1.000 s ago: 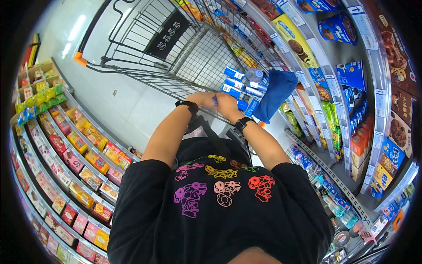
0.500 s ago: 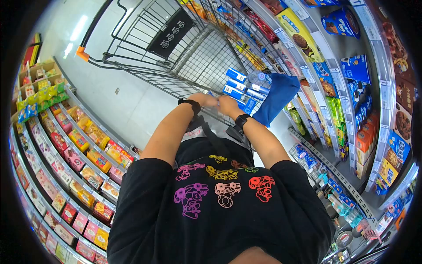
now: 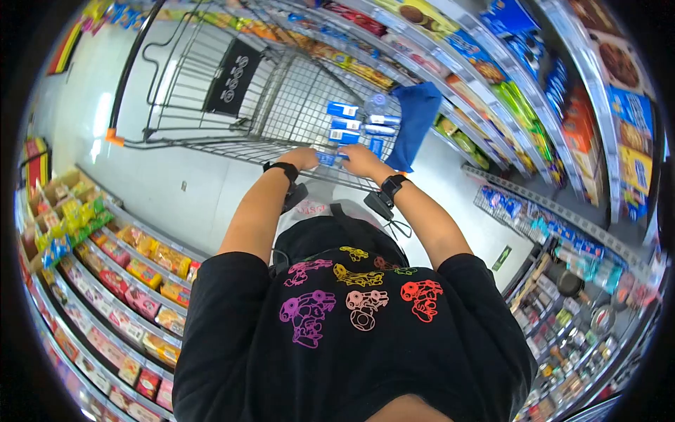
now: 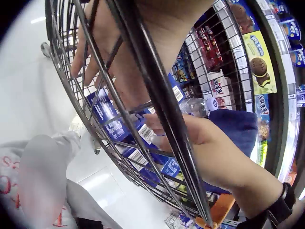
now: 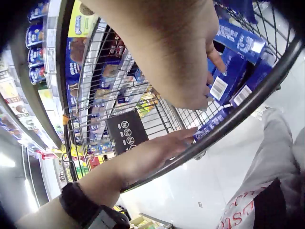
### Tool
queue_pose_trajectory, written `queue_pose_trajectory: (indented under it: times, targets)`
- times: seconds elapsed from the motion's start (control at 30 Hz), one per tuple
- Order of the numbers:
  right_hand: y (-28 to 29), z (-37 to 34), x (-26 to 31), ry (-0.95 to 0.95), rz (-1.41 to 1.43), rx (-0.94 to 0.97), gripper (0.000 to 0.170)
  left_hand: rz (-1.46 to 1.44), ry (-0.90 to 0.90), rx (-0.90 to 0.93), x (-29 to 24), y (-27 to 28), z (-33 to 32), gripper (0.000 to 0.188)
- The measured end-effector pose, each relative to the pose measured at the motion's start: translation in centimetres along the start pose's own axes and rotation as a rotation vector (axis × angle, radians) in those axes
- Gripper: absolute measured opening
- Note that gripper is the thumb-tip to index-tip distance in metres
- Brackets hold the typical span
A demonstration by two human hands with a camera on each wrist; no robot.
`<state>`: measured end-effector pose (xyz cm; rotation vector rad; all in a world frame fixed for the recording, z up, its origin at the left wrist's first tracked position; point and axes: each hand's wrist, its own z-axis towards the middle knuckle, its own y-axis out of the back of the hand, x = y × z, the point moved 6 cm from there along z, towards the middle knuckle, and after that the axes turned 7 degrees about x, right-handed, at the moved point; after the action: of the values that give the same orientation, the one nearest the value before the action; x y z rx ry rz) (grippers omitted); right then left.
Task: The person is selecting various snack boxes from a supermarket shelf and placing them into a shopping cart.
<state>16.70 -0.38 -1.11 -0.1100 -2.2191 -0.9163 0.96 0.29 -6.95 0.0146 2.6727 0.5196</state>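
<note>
A slim blue box (image 3: 325,159) lies between my two hands at the near side of the shopping cart. My left hand (image 3: 302,159) grips its left end; in the right wrist view the fingertips meet the box (image 5: 209,127). My right hand (image 3: 361,162) reaches over the cart's rim from the right. Its thumb and fingertips are right at a blue box with a barcode (image 5: 219,88), one finger lying against it; I cannot tell whether they pinch it. Several more blue boxes (image 3: 343,110), a clear plastic bottle (image 4: 196,107) and a dark blue cloth (image 3: 416,123) are beside it.
The wire shopping cart (image 3: 292,88) has a black sign panel (image 3: 233,77). Stocked snack shelves (image 3: 485,67) stand close along its right side. To the left, another shelf (image 3: 130,295) holds packaged sweets. Pale tiled floor (image 3: 165,165) lies between.
My hands, close together earlier, have moved apart, and the slim blue box now shows between them. The view has turned, so the cart and right shelves sit farther left.
</note>
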Motion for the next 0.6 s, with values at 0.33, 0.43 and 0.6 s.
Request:
queue_pose_trajectory:
  times: [0.33,0.43,0.6]
  targets:
    - [2.5,-6.4,-3.2,-0.115,-0.083,-0.010,0.036,-0.041,0.024,0.102,1.0,-1.2,2.8,0.054]
    - [1.2,-5.7,-3.6,-0.037,-0.030,0.074,0.025,-0.005,-0.067,0.117,2.7,-2.7,4.3,0.057]
    - [3.6,-3.6,-5.8,-0.057,0.316,-0.012,0.035,0.248,-0.162,0.140,2.6,-0.9,6.0,0.043]
